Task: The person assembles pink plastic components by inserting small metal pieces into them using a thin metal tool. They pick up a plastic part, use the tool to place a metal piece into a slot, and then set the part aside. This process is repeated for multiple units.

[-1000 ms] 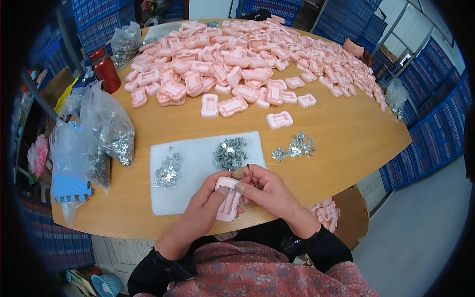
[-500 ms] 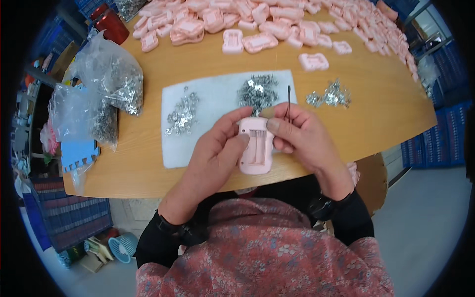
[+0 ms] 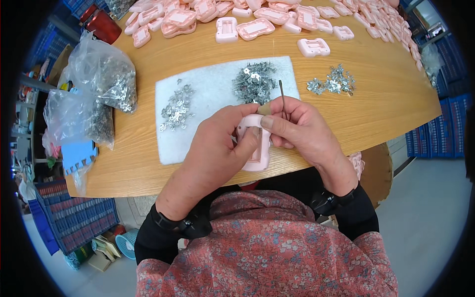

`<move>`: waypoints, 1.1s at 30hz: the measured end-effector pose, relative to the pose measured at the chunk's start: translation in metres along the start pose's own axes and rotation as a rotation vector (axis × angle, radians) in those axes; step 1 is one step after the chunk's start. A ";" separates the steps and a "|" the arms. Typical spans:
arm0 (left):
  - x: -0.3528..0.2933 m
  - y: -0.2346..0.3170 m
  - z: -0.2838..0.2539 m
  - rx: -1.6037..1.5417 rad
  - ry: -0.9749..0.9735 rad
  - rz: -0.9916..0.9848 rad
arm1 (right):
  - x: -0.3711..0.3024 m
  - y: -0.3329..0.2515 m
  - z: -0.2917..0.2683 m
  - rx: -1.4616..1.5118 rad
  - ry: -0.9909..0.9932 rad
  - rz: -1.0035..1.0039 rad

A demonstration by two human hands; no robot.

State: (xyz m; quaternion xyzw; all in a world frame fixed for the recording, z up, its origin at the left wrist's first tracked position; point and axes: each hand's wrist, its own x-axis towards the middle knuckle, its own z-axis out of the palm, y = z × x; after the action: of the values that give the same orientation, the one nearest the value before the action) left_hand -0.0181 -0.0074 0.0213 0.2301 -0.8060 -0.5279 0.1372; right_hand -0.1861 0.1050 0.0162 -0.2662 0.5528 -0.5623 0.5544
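Observation:
A pale pink plastic case with a battery compartment is held just over the table's near edge. My left hand wraps around its left side, with the thumb laid into the compartment. Against the case's upper right corner, the thumb of my right hand presses down. That hand also grips a thin metal screwdriver, blade pointing up and its lower end hidden. A tan cover sits by the fingertips at the case's top. Behind the hands lies a white foam mat bearing dark metal pieces and shiny metal tabs.
More metal tabs lie on the wooden table at right. Pink cases pile up along the far side, with one case nearer. Plastic bags of metal parts and a red canister stand at left.
My left thumb has moved right and further into the case's compartment. The whole view has shifted slightly; my right hand still grips the screwdriver.

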 end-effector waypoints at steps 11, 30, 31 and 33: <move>0.001 -0.008 0.004 -0.308 0.026 -0.110 | 0.001 0.001 0.008 0.069 0.004 -0.052; -0.004 -0.005 -0.002 -1.086 0.167 -0.245 | 0.007 0.009 0.025 -0.445 0.182 -0.457; -0.005 -0.006 -0.004 -1.069 0.184 -0.251 | 0.005 0.008 0.029 -0.500 0.195 -0.473; -0.006 -0.011 -0.004 -1.072 0.214 -0.241 | -0.001 0.005 0.038 -0.611 0.234 -0.501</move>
State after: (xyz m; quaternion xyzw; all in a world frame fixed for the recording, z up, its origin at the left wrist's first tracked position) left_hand -0.0087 -0.0115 0.0134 0.2710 -0.3746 -0.8493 0.2548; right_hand -0.1501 0.0946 0.0215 -0.4792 0.6717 -0.5164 0.2291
